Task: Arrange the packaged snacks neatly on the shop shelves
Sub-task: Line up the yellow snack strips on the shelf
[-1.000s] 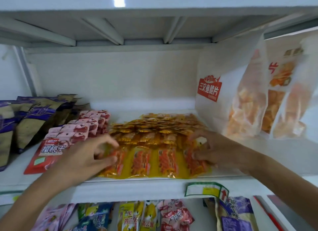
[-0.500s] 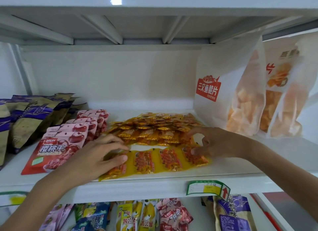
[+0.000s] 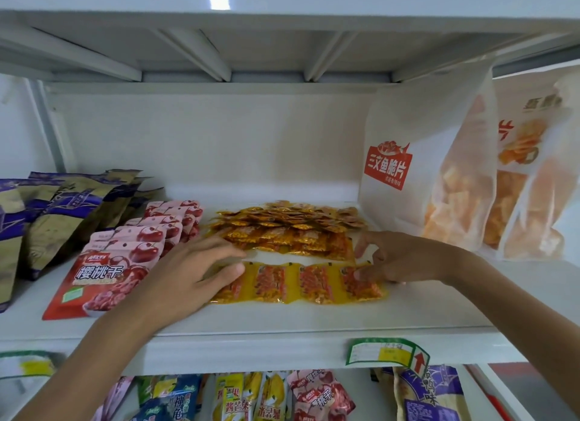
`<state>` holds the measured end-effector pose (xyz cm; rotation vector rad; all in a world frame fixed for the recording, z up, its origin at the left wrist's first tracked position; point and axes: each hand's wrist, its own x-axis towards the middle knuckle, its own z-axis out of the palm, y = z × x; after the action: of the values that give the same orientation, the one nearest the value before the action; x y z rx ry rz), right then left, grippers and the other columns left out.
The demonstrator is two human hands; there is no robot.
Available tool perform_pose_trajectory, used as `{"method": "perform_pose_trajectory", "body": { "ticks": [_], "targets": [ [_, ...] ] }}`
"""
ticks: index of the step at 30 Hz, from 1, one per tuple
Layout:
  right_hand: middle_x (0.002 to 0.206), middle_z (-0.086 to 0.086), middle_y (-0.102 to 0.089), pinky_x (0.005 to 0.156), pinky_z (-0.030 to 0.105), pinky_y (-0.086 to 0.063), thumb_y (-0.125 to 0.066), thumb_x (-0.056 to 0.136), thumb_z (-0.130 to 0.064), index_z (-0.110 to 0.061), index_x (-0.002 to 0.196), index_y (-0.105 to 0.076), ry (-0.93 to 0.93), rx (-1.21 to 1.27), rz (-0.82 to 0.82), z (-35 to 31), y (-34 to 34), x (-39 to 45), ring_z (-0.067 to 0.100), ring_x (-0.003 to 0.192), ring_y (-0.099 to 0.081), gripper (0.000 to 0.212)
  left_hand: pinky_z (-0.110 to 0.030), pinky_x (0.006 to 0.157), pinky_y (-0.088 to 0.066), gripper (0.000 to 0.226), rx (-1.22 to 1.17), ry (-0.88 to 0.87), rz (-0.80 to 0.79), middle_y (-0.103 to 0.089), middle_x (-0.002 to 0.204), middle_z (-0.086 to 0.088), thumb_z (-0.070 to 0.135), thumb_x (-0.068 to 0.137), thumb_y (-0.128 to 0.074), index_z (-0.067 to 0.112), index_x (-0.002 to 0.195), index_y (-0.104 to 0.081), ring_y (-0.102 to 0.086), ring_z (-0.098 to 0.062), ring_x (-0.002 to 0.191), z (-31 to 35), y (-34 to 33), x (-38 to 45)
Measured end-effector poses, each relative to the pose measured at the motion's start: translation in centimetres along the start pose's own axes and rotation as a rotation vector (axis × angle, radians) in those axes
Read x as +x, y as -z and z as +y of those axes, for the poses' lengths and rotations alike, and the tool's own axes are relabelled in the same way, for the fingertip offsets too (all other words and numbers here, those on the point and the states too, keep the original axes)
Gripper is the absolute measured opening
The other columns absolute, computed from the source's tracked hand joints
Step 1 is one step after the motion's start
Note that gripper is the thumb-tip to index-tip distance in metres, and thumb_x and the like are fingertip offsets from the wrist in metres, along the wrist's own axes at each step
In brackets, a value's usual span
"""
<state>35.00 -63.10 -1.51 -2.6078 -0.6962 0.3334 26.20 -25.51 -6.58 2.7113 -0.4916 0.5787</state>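
- Two hands work one shelf point(image 3: 282, 323); notes run left to right.
- Far left: purple-and-tan bags point(image 3: 59, 210) stand in a leaning row, apart from the work.
- Next: red cherry packs point(image 3: 103, 273) lie flat in an overlapping row that runs to the back, just beside the left hand.
- Left hand point(image 3: 185, 276): grip open, fingers straight and spread, fingertips pressing on the left end of the yellow snack strip point(image 3: 298, 284).
- Centre: that strip, a joined run of yellow-and-red sachets, lies flat near the shelf's front. A narrow gap of bare shelf parts it from the yellow stack point(image 3: 288, 232) of like strips behind.
- Right hand point(image 3: 405, 257): fingers curled, thumb and fingertip pinching the strip's right end; grip closed on it.
- Far right: tall white chip bags point(image 3: 439, 169) stand upright, close to the right wrist.
- Below: more packs on the lower shelf point(image 3: 238, 398); a price tag point(image 3: 386, 353) sits on the front lip.
- Step in hand, as I judge it: squaring the loose strip with its stack.
- To do it well: keep both ends moving together so the strip stays parallel to the front edge. Slide flat, don't lift, since joined sachets will fold at the seams.
- Watch the left fingers near the cherry row and the right wrist near the chip bags, which look easy to tip.
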Motion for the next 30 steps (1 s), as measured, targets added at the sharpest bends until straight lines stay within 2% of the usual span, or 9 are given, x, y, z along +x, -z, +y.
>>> {"method": "perform_pose_trajectory", "body": {
  "ticks": [2, 5, 10, 15, 17, 20, 24, 27, 30],
  "targets": [
    [0.085, -0.011, -0.061, 0.069, 0.021, -0.044, -0.072, 0.093, -0.053, -0.032, 0.121, -0.057, 0.007, -0.083, 0.035, -0.3, 0.4, 0.3, 0.002, 0.072, -0.057, 0.038, -0.04, 0.102, -0.048, 0.048, -0.023, -0.038, -0.026, -0.059, 0.122, 0.034, 0.077, 0.095, -0.042, 0.049, 0.125, -0.067, -0.052, 0.006, 0.123, 0.1, -0.3, 0.1],
    [0.1, -0.014, -0.059, 0.088, 0.031, -0.05, -0.07, 0.091, -0.061, -0.035, 0.113, -0.061, 0.1, -0.143, 0.237, -0.6, 1.0, 2.3, 0.011, 0.097, -0.06, 0.035, -0.042, 0.1, -0.05, 0.047, -0.048, -0.048, -0.05, -0.061, 0.118, 0.034, 0.082, 0.087, -0.05, 0.051, 0.116, -0.07, -0.054, 0.005, 0.119, 0.2, -0.8, 0.5],
    [0.118, -0.009, -0.051, 0.083, 0.036, -0.046, -0.064, 0.094, -0.062, -0.04, 0.123, -0.066, 0.273, -0.481, 0.343, -2.3, -0.1, 5.3, 0.014, 0.106, -0.057, 0.036, -0.04, 0.101, -0.05, 0.046, -0.083, -0.047, -0.037, -0.061, 0.118, 0.034, 0.082, 0.084, -0.052, 0.051, 0.113, -0.07, -0.055, 0.005, 0.119, 0.3, -0.8, 0.5],
    [0.112, -0.014, -0.053, 0.085, 0.035, -0.049, -0.062, 0.096, -0.031, -0.033, 0.095, -0.071, 0.46, -0.513, 0.56, -1.8, -1.2, 6.2, 0.01, 0.099, -0.055, 0.009, -0.04, 0.101, -0.049, 0.047, -0.09, -0.041, -0.029, -0.06, 0.118, 0.033, 0.084, 0.084, -0.05, 0.051, 0.111, -0.07, -0.055, 0.005, 0.12, 0.3, -0.6, 0.4],
    [0.11, -0.016, -0.052, 0.08, 0.034, -0.048, -0.061, 0.092, -0.032, -0.031, 0.088, -0.068, 0.478, -0.496, 0.657, -1.7, -0.9, 6.4, 0.011, 0.096, -0.052, 0.008, -0.04, 0.1, -0.05, 0.043, -0.077, -0.038, -0.033, -0.06, 0.118, 0.033, 0.08, 0.085, -0.052, 0.051, 0.112, -0.069, -0.055, 0.003, 0.119, 0.3, -0.6, 0.5],
    [0.107, -0.015, -0.061, 0.071, 0.038, -0.055, -0.054, 0.089, -0.039, -0.027, 0.09, -0.068, 0.449, -0.204, 0.778, -1.8, -0.7, 6.3, 0.014, 0.093, -0.062, 0.019, -0.042, 0.097, -0.052, 0.04, -0.083, -0.044, -0.019, -0.059, 0.119, 0.031, 0.075, 0.085, -0.055, 0.05, 0.113, -0.069, -0.057, 0.001, 0.118, 0.3, -0.5, 0.6],
    [0.073, -0.011, -0.059, 0.058, 0.034, -0.046, -0.054, 0.096, -0.018, -0.015, 0.088, -0.061, 0.469, 0.334, 0.91, -2.1, -0.2, 5.5, 0.006, 0.065, -0.057, 0.011, -0.045, 0.098, -0.053, 0.04, -0.093, -0.037, -0.005, -0.057, 0.125, 0.03, 0.073, 0.085, -0.057, 0.049, 0.117, -0.066, -0.056, 0.001, 0.122, 0.3, -0.6, 0.5],
    [0.068, -0.003, -0.046, 0.057, 0.036, -0.033, -0.047, 0.103, -0.017, -0.014, 0.093, -0.052, 0.427, 0.495, 1.002, -1.7, 0.1, 5.0, 0.01, 0.062, -0.042, 0.012, -0.044, 0.1, -0.052, 0.041, -0.094, -0.02, 0.024, -0.056, 0.126, 0.031, 0.071, 0.086, -0.058, 0.048, 0.12, -0.064, -0.055, 0.003, 0.124, 0.6, -0.5, 0.4],
    [0.066, -0.007, -0.04, 0.057, 0.039, -0.032, -0.044, 0.108, -0.02, -0.02, 0.094, -0.048, 0.434, 0.559, 1.061, -1.6, 0.3, 4.6, 0.011, 0.063, -0.038, 0.015, -0.043, 0.103, -0.05, 0.042, -0.08, 0.042, 0.105, -0.054, 0.129, 0.032, 0.07, 0.09, -0.057, 0.048, 0.126, -0.06, -0.052, 0.006, 0.125, 1.0, 0.0, 0.3]
  ]
}}
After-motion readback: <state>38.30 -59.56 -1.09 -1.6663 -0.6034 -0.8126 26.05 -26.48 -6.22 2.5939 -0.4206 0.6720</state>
